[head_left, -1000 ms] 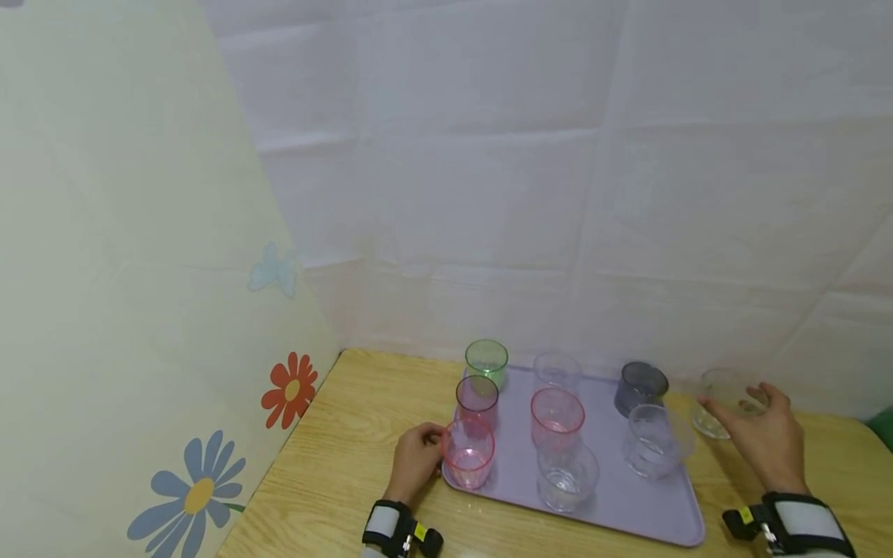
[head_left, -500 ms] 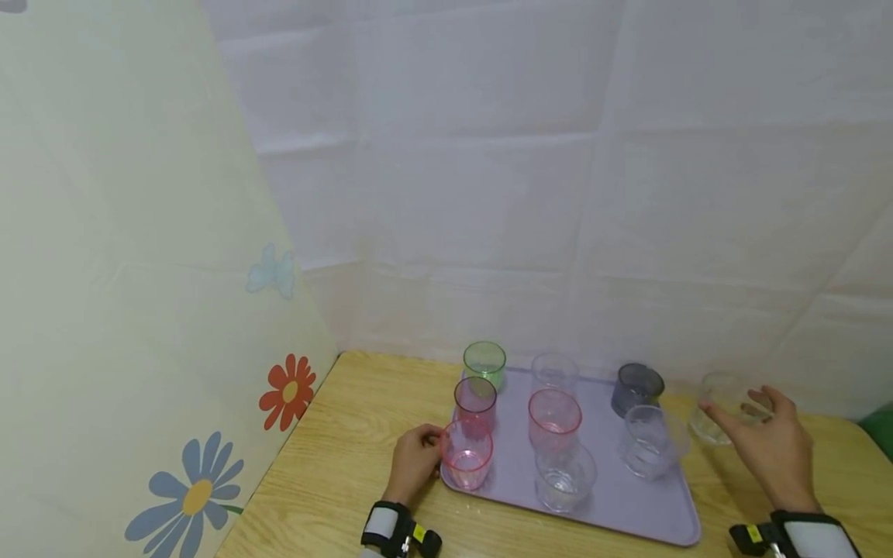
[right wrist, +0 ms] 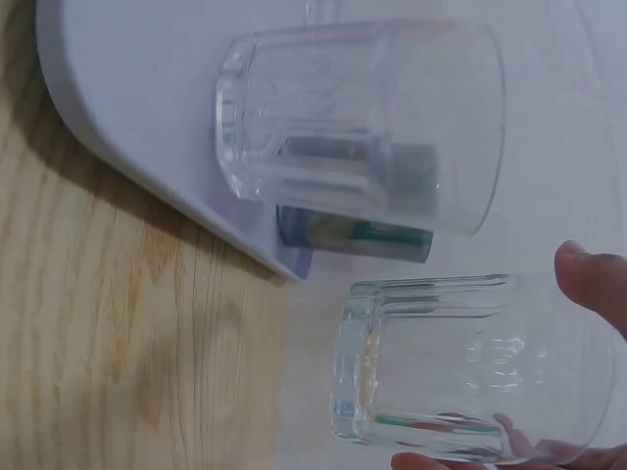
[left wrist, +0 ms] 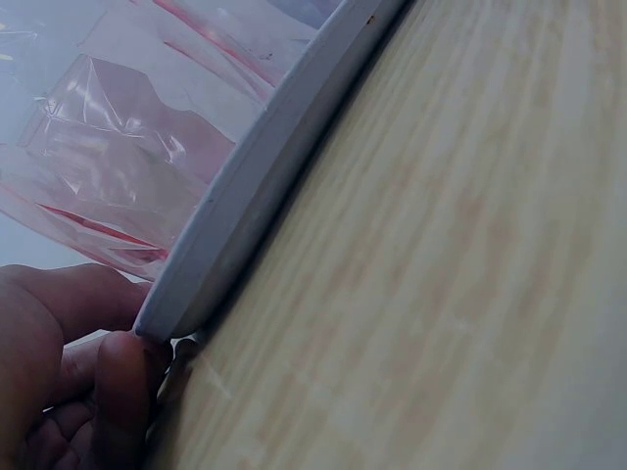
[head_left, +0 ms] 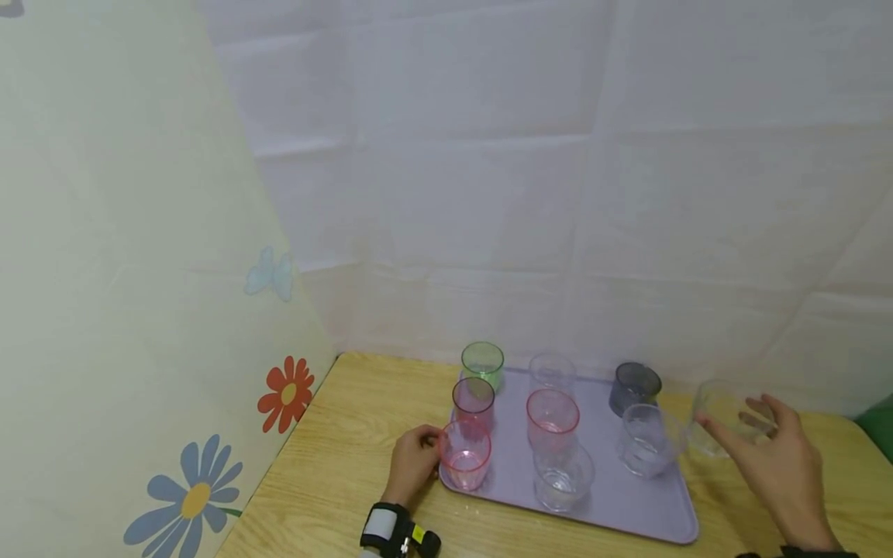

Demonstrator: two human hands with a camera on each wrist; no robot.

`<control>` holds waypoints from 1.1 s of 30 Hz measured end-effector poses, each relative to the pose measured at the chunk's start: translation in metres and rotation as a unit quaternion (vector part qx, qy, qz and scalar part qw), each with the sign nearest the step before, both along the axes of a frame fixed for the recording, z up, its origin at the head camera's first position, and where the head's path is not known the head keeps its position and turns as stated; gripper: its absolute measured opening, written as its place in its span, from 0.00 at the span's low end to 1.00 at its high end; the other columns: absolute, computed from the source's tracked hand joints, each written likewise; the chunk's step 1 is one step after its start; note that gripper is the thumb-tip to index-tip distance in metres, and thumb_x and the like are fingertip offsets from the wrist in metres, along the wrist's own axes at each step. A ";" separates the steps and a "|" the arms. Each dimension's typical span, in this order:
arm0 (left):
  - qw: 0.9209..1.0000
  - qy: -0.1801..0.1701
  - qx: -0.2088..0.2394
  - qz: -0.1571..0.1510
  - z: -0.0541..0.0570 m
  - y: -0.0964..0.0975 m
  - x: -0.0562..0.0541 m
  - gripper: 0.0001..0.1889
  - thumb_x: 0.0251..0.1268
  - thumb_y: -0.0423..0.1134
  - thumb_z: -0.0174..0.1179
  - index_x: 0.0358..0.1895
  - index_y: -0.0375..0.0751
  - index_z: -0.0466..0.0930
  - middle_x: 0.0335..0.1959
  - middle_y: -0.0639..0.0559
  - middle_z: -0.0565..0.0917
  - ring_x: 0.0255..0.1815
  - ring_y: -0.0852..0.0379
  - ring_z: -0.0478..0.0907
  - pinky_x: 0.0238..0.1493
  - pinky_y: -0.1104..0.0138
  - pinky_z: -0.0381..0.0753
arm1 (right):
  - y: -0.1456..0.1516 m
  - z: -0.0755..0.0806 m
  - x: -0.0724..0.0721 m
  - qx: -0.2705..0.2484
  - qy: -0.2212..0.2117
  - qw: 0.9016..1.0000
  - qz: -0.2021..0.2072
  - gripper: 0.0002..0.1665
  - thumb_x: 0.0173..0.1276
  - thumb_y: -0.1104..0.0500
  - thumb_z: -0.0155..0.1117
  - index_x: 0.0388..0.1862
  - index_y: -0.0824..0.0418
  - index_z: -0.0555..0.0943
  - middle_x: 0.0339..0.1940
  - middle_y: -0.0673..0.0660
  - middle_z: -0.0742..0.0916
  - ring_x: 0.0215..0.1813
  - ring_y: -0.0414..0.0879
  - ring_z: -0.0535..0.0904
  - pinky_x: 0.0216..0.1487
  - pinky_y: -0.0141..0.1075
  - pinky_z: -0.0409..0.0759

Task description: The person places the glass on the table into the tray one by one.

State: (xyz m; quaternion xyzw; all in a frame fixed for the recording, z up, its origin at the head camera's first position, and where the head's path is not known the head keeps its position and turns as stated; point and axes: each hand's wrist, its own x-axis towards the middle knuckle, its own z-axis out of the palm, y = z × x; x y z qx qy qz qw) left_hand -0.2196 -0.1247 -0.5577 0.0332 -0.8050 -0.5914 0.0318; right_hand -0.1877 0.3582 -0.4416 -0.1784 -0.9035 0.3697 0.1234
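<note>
My left hand [head_left: 410, 465] is at the near left corner of a lilac tray [head_left: 628, 515], beside a pink cup [head_left: 465, 457]. In the left wrist view its fingertips pinch the tray's rim [left wrist: 240, 186]. My right hand [head_left: 784, 457] holds a clear glass [head_left: 725, 415] by its sides, thumb on one side and fingers on the other, to the right of the tray. In the right wrist view that glass [right wrist: 460, 367] has a thick base and is close beside another clear cup [right wrist: 362, 117] on the tray.
Several more cups stand on the tray: a green one [head_left: 483, 364], a dark-rimmed pink one [head_left: 473, 403], another pink one [head_left: 552, 422], a smoky grey one [head_left: 635, 389] and clear ones. Behind the wooden table [head_left: 335, 434] hangs a white cloth [head_left: 453, 194]. Something green [head_left: 877, 426] is at far right.
My right hand has come nearer to me with the clear glass, which is now a little lower in the head view. The left hand stays at the tray corner.
</note>
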 end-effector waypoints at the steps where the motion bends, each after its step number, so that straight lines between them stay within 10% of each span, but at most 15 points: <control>1: 1.000 0.000 -0.004 0.000 0.000 0.000 0.000 0.09 0.68 0.36 0.69 0.43 0.34 0.89 0.27 0.53 0.83 0.15 0.64 0.74 0.17 0.73 0.76 | -0.002 0.001 0.003 0.002 0.001 1.000 -0.004 0.69 0.69 0.34 0.72 0.88 0.66 0.43 0.83 0.74 0.66 0.74 0.78 0.67 0.52 0.41 0.75; 6: 1.000 0.002 -0.007 0.000 0.003 0.000 0.000 0.09 0.68 0.36 0.68 0.43 0.34 0.89 0.27 0.53 0.83 0.15 0.64 0.74 0.17 0.74 0.75 | -0.009 0.004 0.016 0.010 0.008 1.000 -0.012 0.69 0.68 0.35 0.74 0.88 0.67 0.46 0.81 0.76 0.68 0.71 0.77 0.70 0.37 0.23 0.61; 21: 1.000 0.013 -0.014 0.005 -0.002 -0.001 0.000 0.07 0.66 0.33 0.67 0.42 0.33 0.89 0.26 0.53 0.82 0.15 0.63 0.74 0.16 0.73 0.76 | -0.022 -0.008 0.041 -0.023 -0.067 0.996 -0.062 0.77 0.62 0.29 0.76 0.88 0.68 0.44 0.80 0.74 0.70 0.72 0.77 0.72 0.26 0.26 0.73; 24: 1.000 0.013 -0.014 0.005 -0.002 -0.001 0.000 0.07 0.66 0.34 0.68 0.42 0.33 0.89 0.26 0.53 0.82 0.15 0.64 0.74 0.16 0.73 0.76 | -0.026 -0.010 0.046 -0.043 -0.069 0.995 -0.066 0.76 0.62 0.30 0.77 0.89 0.65 0.45 0.81 0.72 0.71 0.62 0.53 0.82 0.26 0.21 0.70; 27: 1.000 0.009 -0.013 0.005 -0.002 0.000 0.000 0.08 0.67 0.35 0.68 0.42 0.34 0.89 0.26 0.54 0.82 0.15 0.64 0.74 0.17 0.73 0.76 | -0.032 -0.012 0.052 -0.064 -0.065 0.994 -0.068 0.74 0.61 0.32 0.79 0.89 0.63 0.46 0.82 0.71 0.70 0.47 0.21 0.70 0.27 0.16 0.67; 29: 1.000 0.008 -0.013 0.006 -0.002 0.000 0.000 0.08 0.67 0.35 0.68 0.42 0.34 0.89 0.26 0.53 0.83 0.15 0.64 0.74 0.17 0.73 0.77 | -0.035 -0.013 0.055 -0.068 -0.061 0.994 -0.066 0.74 0.61 0.34 0.80 0.89 0.64 0.46 0.82 0.71 0.70 0.42 0.12 0.57 0.28 0.15 0.67; 33: 1.000 0.010 -0.017 0.006 -0.001 0.000 -0.001 0.07 0.66 0.36 0.68 0.42 0.34 0.89 0.26 0.53 0.83 0.15 0.64 0.75 0.17 0.73 0.78 | -0.041 -0.013 0.060 -0.063 -0.075 0.993 -0.070 0.76 0.59 0.32 0.81 0.89 0.63 0.47 0.81 0.71 0.72 0.41 0.17 0.64 0.28 0.16 0.67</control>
